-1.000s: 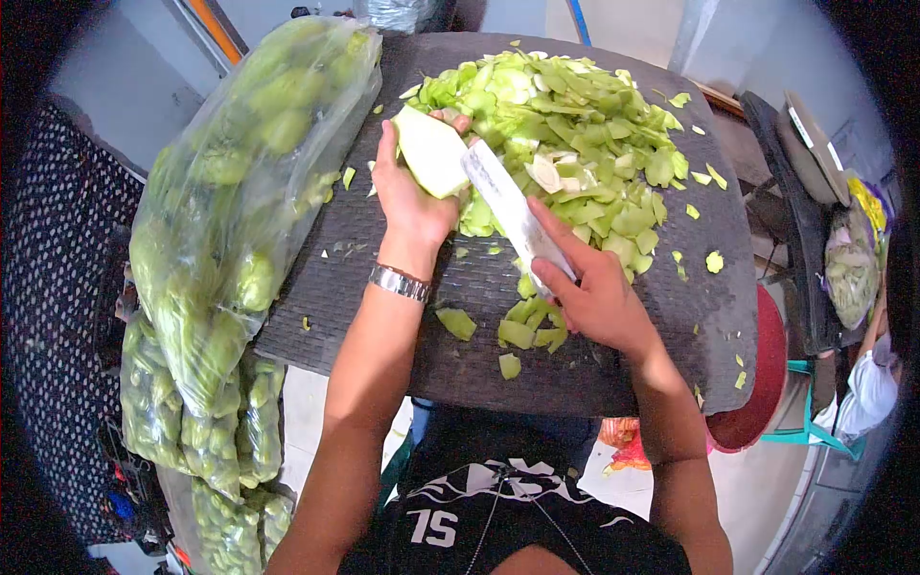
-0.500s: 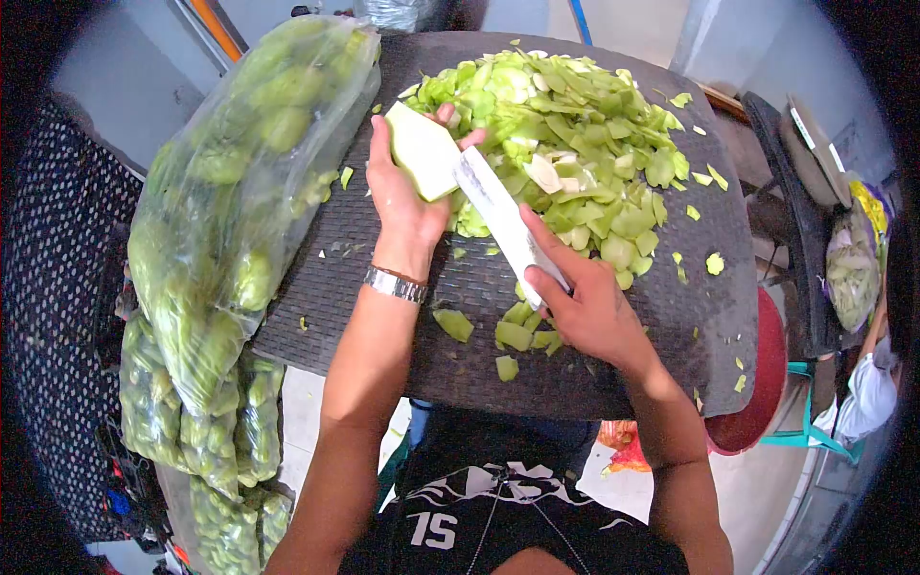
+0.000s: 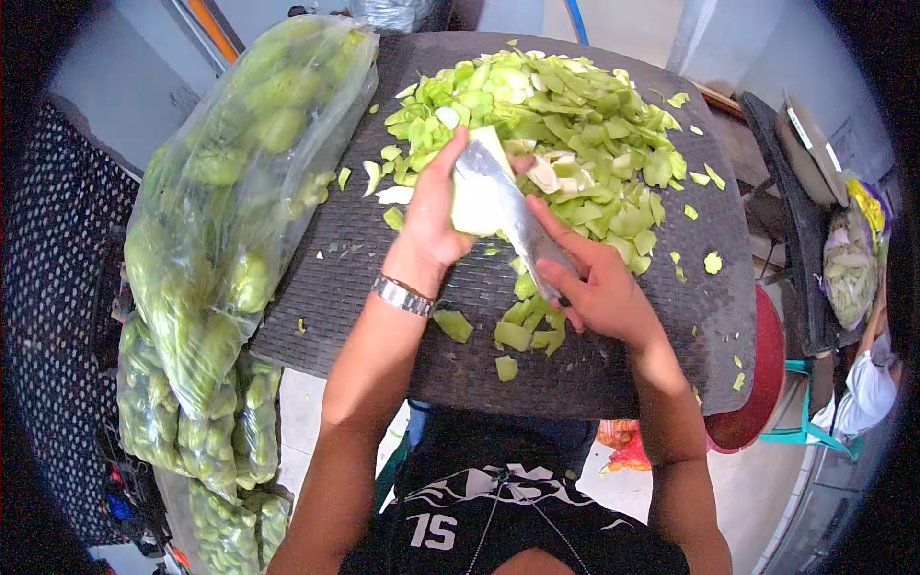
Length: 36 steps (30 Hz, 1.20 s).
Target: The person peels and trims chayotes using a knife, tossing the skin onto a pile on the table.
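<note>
My left hand is wrapped around a pale, peeled chayote with flat cut faces and a green edge. In my right hand is a knife with a broad metal blade, which lies across the chayote's face; its handle is hidden in my fingers. Beyond both hands rises a large pile of green chayote peelings. Loose pieces of peel lie on the dark woven-pattern table, just below the knife.
A long clear plastic bag of whole chayotes rests along the table's left side. More filled bags stand below it. A red tub and a teal stool are at the right. Another person's white sleeve shows at the far right.
My left hand has moved right and slightly down with the chayote. The knife blade has turned and now lies across the chayote. Pale slices now show on the table left of the pile.
</note>
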Each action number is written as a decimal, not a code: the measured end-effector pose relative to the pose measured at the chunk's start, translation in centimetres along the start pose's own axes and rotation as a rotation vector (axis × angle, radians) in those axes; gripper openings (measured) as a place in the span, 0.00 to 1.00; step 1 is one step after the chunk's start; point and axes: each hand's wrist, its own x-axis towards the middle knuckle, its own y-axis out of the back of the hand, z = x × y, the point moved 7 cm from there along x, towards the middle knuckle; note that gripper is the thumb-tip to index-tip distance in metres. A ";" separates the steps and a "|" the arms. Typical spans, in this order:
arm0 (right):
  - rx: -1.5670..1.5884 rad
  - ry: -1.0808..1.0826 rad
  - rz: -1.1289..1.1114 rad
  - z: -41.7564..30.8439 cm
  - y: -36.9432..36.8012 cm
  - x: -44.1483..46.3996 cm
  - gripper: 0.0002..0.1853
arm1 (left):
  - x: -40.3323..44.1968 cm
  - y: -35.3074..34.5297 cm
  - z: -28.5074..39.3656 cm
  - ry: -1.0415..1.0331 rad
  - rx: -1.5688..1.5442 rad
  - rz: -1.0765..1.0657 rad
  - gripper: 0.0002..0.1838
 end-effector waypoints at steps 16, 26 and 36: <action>-0.181 0.006 -0.003 0.2 -0.6 -0.4 0.33 | -0.8 3.2 4.0 -0.341 -0.157 0.176 0.36; -0.064 0.033 -0.022 1.2 -1.2 0.0 0.34 | -1.0 1.2 2.9 -0.317 -0.043 0.149 0.39; 0.554 -0.112 -0.338 0.6 -1.4 -0.3 0.35 | -1.0 1.2 2.8 -0.277 0.166 0.150 0.36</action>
